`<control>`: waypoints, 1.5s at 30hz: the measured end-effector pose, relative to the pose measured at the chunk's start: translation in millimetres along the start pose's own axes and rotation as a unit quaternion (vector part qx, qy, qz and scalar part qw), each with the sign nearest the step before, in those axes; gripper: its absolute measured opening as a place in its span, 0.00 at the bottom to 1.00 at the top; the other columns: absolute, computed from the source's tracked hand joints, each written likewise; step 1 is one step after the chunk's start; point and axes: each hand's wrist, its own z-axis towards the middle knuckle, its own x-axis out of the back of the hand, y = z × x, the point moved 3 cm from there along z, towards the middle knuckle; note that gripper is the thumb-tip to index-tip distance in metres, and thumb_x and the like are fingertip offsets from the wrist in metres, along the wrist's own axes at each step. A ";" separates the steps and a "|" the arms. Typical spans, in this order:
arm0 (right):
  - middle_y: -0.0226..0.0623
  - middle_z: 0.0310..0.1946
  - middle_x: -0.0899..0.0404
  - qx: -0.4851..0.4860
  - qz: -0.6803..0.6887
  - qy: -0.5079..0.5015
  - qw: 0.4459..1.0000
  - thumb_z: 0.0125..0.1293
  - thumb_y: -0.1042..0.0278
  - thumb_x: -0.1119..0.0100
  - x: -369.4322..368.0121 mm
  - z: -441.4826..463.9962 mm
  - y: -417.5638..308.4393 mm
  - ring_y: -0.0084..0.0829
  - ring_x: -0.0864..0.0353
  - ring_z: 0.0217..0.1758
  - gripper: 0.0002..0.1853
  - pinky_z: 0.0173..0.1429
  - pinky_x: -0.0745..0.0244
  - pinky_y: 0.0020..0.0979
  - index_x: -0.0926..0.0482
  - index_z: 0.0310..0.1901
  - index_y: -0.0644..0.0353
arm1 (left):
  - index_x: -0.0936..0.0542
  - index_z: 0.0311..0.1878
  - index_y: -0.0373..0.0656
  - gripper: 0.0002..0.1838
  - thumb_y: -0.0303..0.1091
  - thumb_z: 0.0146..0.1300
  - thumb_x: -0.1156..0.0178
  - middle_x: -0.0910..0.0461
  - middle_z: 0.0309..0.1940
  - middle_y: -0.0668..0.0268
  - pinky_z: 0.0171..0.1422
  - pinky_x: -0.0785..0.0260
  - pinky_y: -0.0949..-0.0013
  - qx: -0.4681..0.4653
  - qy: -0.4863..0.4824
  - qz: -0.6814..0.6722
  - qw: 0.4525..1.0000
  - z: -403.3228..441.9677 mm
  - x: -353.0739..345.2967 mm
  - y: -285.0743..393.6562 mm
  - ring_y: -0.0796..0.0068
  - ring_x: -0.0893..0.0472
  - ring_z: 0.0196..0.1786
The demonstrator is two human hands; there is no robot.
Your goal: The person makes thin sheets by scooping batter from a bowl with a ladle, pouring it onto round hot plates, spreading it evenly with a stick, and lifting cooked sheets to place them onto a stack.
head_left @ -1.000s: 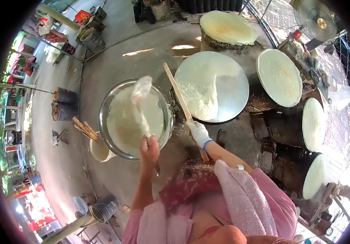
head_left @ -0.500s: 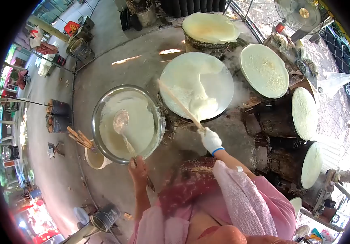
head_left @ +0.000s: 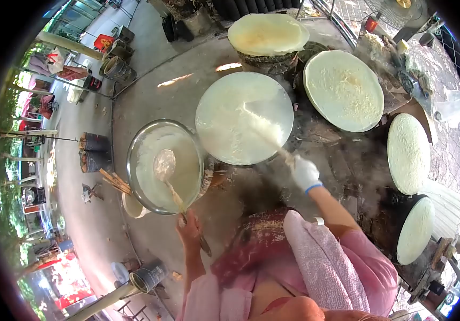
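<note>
The left hand [head_left: 189, 227], bare, has its fingers curled around the handle of a long ladle [head_left: 164, 165]; the right hand [head_left: 305, 174], in a white glove, is closed around a blurred wooden spreader [head_left: 285, 153]. Largest in front of the person is a round griddle [head_left: 291, 117], with pale batter [head_left: 222, 128] across much of its top and the spreader's blade angled over it. Beside it on the left stands a steel basin [head_left: 130, 166] of similar batter; the ladle's bowl is within its rim, though whether it touches the batter cannot be told. Smaller, a pale bucket [head_left: 132, 206] sits next to the basin, near wooden sticks [head_left: 115, 182].
</note>
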 end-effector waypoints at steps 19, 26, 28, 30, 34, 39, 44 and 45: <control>0.54 0.30 0.16 -0.005 -0.056 0.087 0.995 0.63 0.44 0.43 73.4 180.6 -28.8 0.53 0.15 0.36 0.35 0.39 0.22 0.48 0.33 0.66 0.56 | 0.20 0.53 0.43 0.19 0.33 0.58 0.37 0.23 0.45 0.45 0.46 0.26 0.52 -0.218 0.030 0.460 0.860 30.3 45.7 -115.8 0.44 0.21 0.44; 0.39 0.36 0.15 0.001 0.378 0.098 0.921 0.65 0.51 0.35 31.8 33.4 1.9 0.33 0.16 0.38 0.26 0.44 0.23 0.29 0.24 0.65 0.43 | 0.22 0.47 0.43 0.12 0.29 0.58 0.40 0.26 0.36 0.54 0.34 0.29 0.59 -0.175 -0.023 0.328 0.928 23.8 17.3 -86.2 0.59 0.23 0.34; 0.32 0.30 0.17 -0.142 0.513 0.053 0.845 0.68 0.51 0.36 -1.0 2.6 37.7 0.26 0.21 0.27 0.25 0.33 0.27 0.24 0.23 0.65 0.44 | 0.24 0.42 0.42 0.07 0.28 0.61 0.41 0.28 0.31 0.60 0.30 0.31 0.64 -0.180 -0.036 0.309 0.933 14.5 -4.0 -64.5 0.67 0.26 0.28; 0.28 0.21 0.22 -0.301 0.582 -0.118 0.746 0.70 0.52 0.39 20.4 -24.5 27.1 0.17 0.33 0.14 0.22 0.17 0.39 0.21 0.22 0.64 0.44 | 0.26 0.37 0.42 0.04 0.30 0.64 0.41 0.31 0.25 0.66 0.25 0.35 0.69 -0.141 -0.046 0.226 0.963 7.4 -42.0 -31.9 0.75 0.29 0.23; 0.22 0.19 0.26 -0.222 0.587 -0.134 0.767 0.71 0.56 0.40 52.4 -11.5 29.8 0.13 0.35 0.13 0.20 0.15 0.43 0.20 0.22 0.62 0.47 | 0.27 0.35 0.40 0.12 0.37 0.72 0.45 0.36 0.17 0.71 0.14 0.48 0.74 -0.081 -0.110 0.054 0.989 24.1 -106.9 19.3 0.81 0.37 0.12; 0.18 0.19 0.31 -0.237 0.556 -0.189 0.774 0.71 0.57 0.40 73.2 -2.6 20.7 0.13 0.37 0.16 0.22 0.20 0.43 0.19 0.23 0.64 0.49 | 0.31 0.28 0.43 0.14 0.38 0.69 0.43 0.35 0.16 0.73 0.15 0.47 0.73 -0.094 -0.225 0.044 0.969 116.4 -189.7 62.5 0.80 0.37 0.12; 0.19 0.19 0.31 -0.218 0.496 -0.093 0.835 0.69 0.55 0.38 41.2 -24.8 33.0 0.13 0.38 0.18 0.25 0.22 0.42 0.21 0.24 0.66 0.50 | 0.29 0.28 0.41 0.12 0.34 0.67 0.43 0.32 0.18 0.71 0.18 0.44 0.73 -0.058 -0.326 0.081 0.940 191.0 -281.1 78.5 0.80 0.34 0.16; 0.19 0.20 0.31 -0.206 0.507 -0.044 0.836 0.69 0.55 0.38 27.1 -32.9 39.3 0.13 0.39 0.19 0.25 0.23 0.42 0.21 0.23 0.65 0.51 | 0.29 0.29 0.40 0.11 0.33 0.67 0.43 0.32 0.18 0.71 0.19 0.44 0.73 -0.066 -0.362 0.084 0.926 196.3 -283.4 72.6 0.80 0.33 0.16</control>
